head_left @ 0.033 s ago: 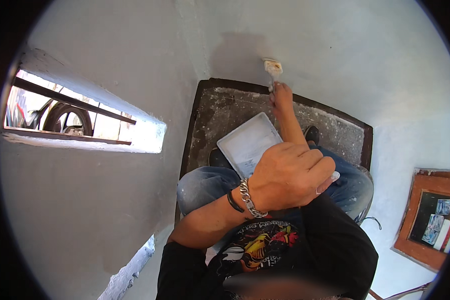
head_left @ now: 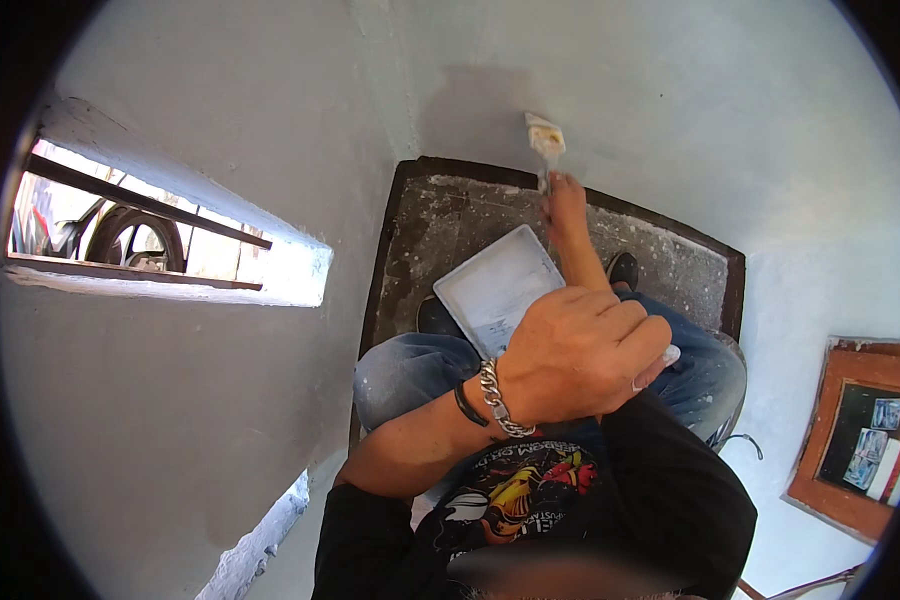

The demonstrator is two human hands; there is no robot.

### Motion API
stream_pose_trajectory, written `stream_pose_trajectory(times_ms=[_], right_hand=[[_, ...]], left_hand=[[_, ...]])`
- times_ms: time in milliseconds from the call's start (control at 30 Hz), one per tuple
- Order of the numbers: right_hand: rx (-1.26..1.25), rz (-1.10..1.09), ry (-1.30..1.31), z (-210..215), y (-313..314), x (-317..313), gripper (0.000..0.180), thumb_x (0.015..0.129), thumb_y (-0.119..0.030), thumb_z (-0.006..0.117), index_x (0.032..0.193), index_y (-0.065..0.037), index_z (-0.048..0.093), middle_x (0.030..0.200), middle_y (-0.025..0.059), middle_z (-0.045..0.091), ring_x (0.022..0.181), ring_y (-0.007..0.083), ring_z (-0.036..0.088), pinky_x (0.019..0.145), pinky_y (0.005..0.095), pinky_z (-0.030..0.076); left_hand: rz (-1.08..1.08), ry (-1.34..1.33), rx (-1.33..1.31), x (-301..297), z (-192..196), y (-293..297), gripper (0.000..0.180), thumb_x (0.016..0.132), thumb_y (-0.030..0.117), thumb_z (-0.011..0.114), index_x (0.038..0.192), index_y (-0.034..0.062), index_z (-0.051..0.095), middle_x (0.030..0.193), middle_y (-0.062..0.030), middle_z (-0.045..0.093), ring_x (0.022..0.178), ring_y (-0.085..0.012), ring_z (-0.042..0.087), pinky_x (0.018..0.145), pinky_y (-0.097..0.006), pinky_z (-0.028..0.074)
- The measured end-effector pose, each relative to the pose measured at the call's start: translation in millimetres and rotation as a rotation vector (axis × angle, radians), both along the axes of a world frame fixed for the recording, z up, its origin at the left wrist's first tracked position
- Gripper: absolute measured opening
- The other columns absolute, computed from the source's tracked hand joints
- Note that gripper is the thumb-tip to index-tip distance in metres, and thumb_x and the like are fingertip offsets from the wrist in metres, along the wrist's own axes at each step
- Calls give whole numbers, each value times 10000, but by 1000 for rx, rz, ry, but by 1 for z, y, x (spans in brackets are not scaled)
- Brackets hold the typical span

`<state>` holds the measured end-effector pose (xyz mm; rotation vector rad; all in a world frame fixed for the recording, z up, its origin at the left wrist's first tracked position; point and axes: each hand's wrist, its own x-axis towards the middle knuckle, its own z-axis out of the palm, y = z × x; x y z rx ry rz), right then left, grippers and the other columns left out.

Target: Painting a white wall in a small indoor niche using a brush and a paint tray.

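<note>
My left hand (head_left: 580, 355), with a silver chain bracelet and a black band at the wrist, is closed on the near edge of a white rectangular paint tray (head_left: 495, 285) held over my knees. My right hand (head_left: 568, 200) reaches forward and down, gripping a paintbrush (head_left: 545, 138) by its handle. The pale bristles touch the base of the white wall (head_left: 670, 90) just above the dark floor strip. I am crouched in blue jeans and a black printed shirt.
A dark, paint-spattered floor patch (head_left: 660, 265) lies between the white walls. A low barred window opening (head_left: 170, 250) at left shows a wheel outside. A wooden-framed panel (head_left: 860, 440) stands at right. My shoes (head_left: 625, 268) rest on the floor.
</note>
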<state>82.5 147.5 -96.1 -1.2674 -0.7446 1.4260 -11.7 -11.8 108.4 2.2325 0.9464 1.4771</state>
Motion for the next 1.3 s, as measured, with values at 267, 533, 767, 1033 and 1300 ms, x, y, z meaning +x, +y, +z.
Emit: stream_pose_trajectory(times_ms=[267, 533, 767, 1033, 1300], right_hand=[[-54, 92, -134, -40, 25, 27, 182, 875, -187, 490, 882, -24, 572, 626, 21, 502, 405, 99, 380, 366, 262, 292], [30, -347, -38, -58, -7, 111, 141, 896, -207, 486, 861, -72, 505, 623, 3, 457, 417, 98, 382, 369, 260, 301], [-12, -458, -299, -82, 34, 69, 155, 891, -210, 488, 853, -60, 505, 644, 29, 474, 435, 126, 427, 367, 271, 321], [-185, 56, 40, -44, 0, -31, 185, 901, -199, 461, 876, -24, 514, 613, 45, 468, 435, 142, 443, 376, 300, 339], [125, 53, 129, 72, 17, -26, 181, 922, -206, 452, 852, -41, 476, 621, 19, 438, 418, 117, 381, 383, 257, 323]], left_hand=[[-46, 23, 16, 18, 2, 9, 164, 654, 176, 696, 678, 106, 550, 596, -18, 517, 514, -178, 529, 470, -296, 407], [-43, 21, -17, 10, 3, 5, 230, 670, 209, 706, 652, 103, 504, 591, -18, 508, 513, -179, 532, 463, -295, 411], [-113, -16, 17, 27, 7, 11, 191, 670, 197, 696, 681, 97, 533, 600, -28, 517, 516, -183, 536, 464, -297, 412], [-67, 57, -42, 20, -5, 10, 161, 673, 184, 687, 722, 89, 566, 604, -38, 524, 535, -204, 543, 479, -312, 416], [-73, 59, -6, 16, 6, 5, 154, 653, 155, 698, 718, 94, 573, 612, -33, 537, 534, -199, 548, 480, -296, 417]])
